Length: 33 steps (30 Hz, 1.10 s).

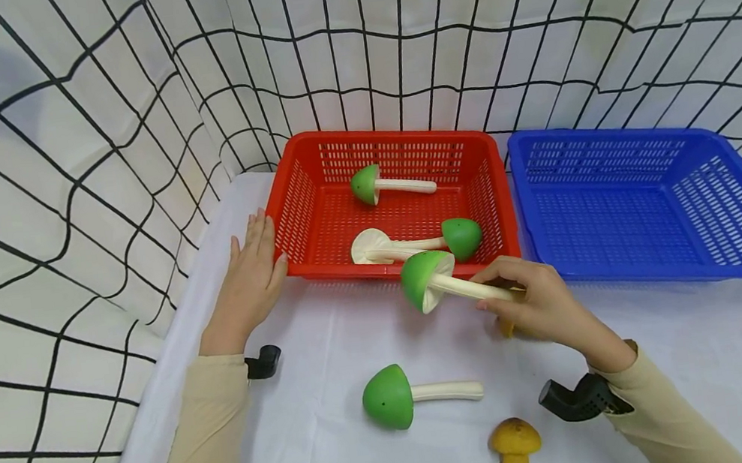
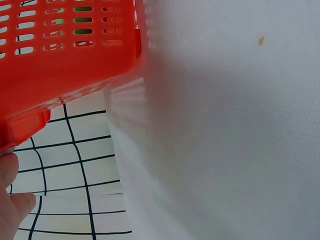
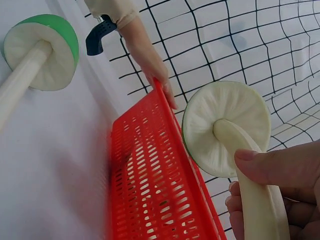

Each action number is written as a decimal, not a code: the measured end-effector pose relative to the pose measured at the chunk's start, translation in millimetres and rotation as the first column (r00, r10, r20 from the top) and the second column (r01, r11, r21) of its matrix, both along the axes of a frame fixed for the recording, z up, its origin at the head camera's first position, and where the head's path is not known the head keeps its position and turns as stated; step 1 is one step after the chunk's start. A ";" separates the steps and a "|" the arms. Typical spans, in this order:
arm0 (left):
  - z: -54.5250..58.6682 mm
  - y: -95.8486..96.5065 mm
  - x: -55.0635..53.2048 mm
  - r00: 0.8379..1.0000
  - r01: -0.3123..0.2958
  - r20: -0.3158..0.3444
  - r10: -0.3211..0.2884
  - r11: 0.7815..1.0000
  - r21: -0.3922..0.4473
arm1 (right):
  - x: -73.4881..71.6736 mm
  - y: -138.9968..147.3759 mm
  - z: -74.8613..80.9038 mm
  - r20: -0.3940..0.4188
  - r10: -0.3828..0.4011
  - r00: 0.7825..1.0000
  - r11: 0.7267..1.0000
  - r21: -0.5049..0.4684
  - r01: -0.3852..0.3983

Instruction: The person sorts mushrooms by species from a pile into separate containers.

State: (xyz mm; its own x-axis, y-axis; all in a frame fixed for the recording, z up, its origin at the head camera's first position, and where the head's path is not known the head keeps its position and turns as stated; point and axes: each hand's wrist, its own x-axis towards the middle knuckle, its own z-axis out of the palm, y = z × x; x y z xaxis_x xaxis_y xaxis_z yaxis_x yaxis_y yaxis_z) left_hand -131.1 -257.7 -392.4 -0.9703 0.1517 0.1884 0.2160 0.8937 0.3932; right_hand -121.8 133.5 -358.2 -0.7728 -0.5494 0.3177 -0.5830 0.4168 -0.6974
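Observation:
My right hand [image 1: 541, 296] pinches the pale stem of a green-capped toy mushroom [image 1: 422, 280], held up at the front rim of the red basket [image 1: 388, 139]. In the right wrist view the thumb lies on that mushroom's stem [image 3: 260, 200]. My left hand [image 1: 250, 278], fingers straight, rests against the basket's left side. Inside the red basket lie a green-capped mushroom [image 1: 366, 185] at the back, another [image 1: 462, 238] at the front right and one with its pale underside [image 1: 370, 247] showing. On the cloth another green-capped mushroom [image 1: 388, 398] lies on its side.
A blue basket [image 1: 660, 273] stands right of the red one. Near the front edge lies a yellow-brown mushroom [image 1: 515, 439]; another yellow-brown thing [image 1: 506, 327] is mostly hidden under my right hand. Black-lined white cloth walls [image 1: 353, 60] rise at the back and left.

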 end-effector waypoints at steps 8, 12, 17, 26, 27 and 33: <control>-0.9 0.3 -0.7 1.000 0.004 -0.017 -0.004 1.000 0.010 | -9.3 1.2 5.0 -0.031 -0.013 0.999 1.000 0.012 0.013; -1.8 0.7 -1.3 1.000 0.007 -0.017 -0.007 1.000 0.013 | -14.2 0.6 6.6 -0.020 -0.027 0.999 0.999 0.022 0.028; -2.9 0.6 -1.3 1.000 0.004 -0.021 -0.003 1.000 0.017 | -23.4 -1.7 6.1 0.011 -0.044 0.999 0.998 0.033 0.044; -2.9 0.2 -0.7 1.000 0.007 -0.027 -0.006 1.000 0.022 | -42.4 -6.1 2.0 0.046 -0.060 0.997 0.997 0.061 0.057; -3.0 0.2 -0.7 1.000 0.007 -0.027 -0.006 1.000 0.023 | -43.6 -6.8 2.0 0.050 -0.059 0.997 0.997 0.061 0.056; -4.0 -0.4 -1.1 1.000 0.008 -0.028 -0.008 1.000 0.025 | -50.7 -12.6 1.7 0.064 -0.055 0.996 0.996 0.068 0.050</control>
State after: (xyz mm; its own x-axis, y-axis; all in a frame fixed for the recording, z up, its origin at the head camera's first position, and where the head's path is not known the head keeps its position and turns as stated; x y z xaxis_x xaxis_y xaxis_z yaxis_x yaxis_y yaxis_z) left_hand -132.2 -258.1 -396.4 -0.9634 0.1542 0.2193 0.2343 0.8818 0.4093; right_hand -172.6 120.9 -356.5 -0.8191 -0.5256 0.2298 -0.5131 0.4923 -0.7031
